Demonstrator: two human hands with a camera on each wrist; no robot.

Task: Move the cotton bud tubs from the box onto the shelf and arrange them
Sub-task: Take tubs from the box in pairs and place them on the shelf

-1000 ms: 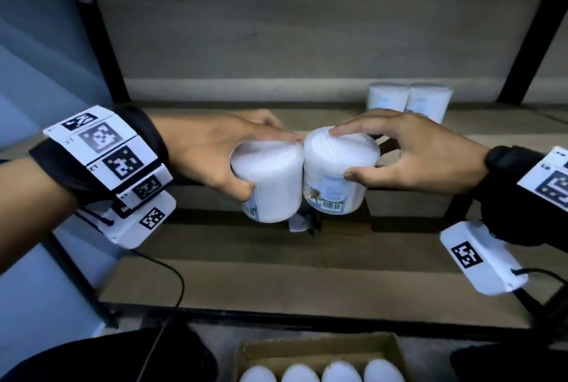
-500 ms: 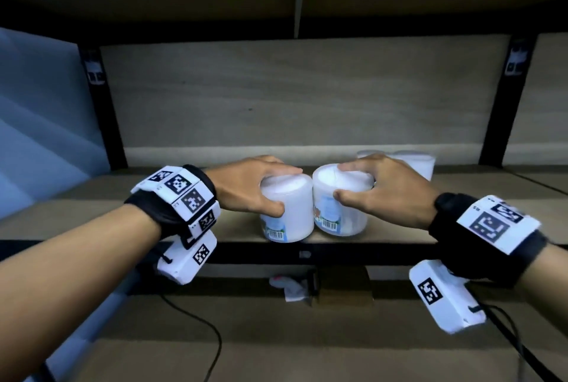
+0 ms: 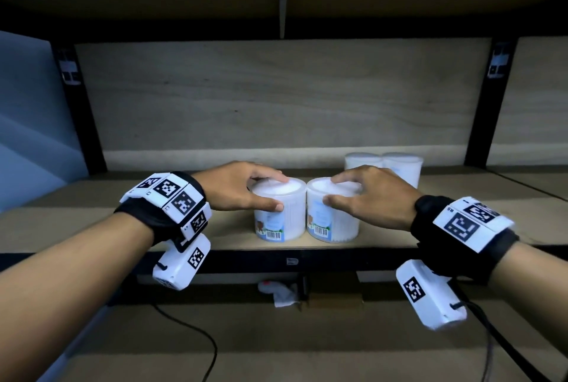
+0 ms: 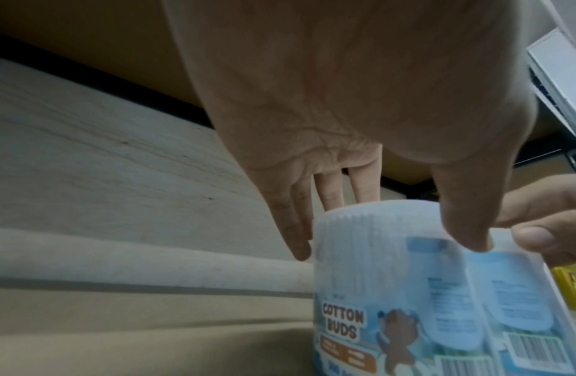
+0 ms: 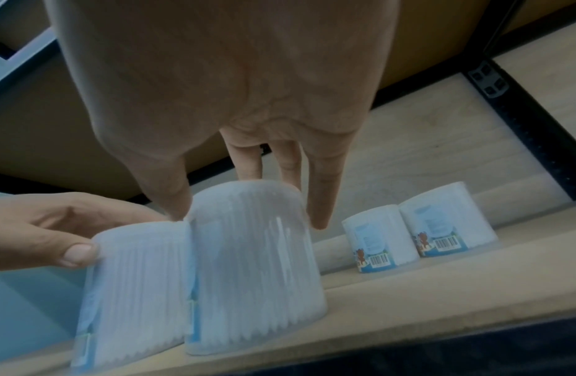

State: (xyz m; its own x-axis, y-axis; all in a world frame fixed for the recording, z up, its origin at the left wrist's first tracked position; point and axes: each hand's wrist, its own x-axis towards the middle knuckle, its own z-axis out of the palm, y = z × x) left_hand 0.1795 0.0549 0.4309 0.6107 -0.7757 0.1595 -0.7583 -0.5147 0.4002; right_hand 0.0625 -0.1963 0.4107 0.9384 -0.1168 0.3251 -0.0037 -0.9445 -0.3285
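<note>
While gripped, tubs [image 3: 280,215] upright.

Both front tubs, left tub [image 3: 279,212] and right tub [image 3: 333,212], carried in the air 1.0 s ago, now stand side by side near the shelf [image 3: 92,221] front edge, left hand [image 3: 242,189] and right hand [image 3: 368,197] still gripping their tops.

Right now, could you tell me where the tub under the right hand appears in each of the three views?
Head: the right-hand tub stands at centre, near the shelf's front edge.
Left wrist: it shows at the far right, behind the left-hand tub, mostly cut off.
Right wrist: it fills the lower centre.
Shared landmark: the two tubs touch side by side in every view.
</note>
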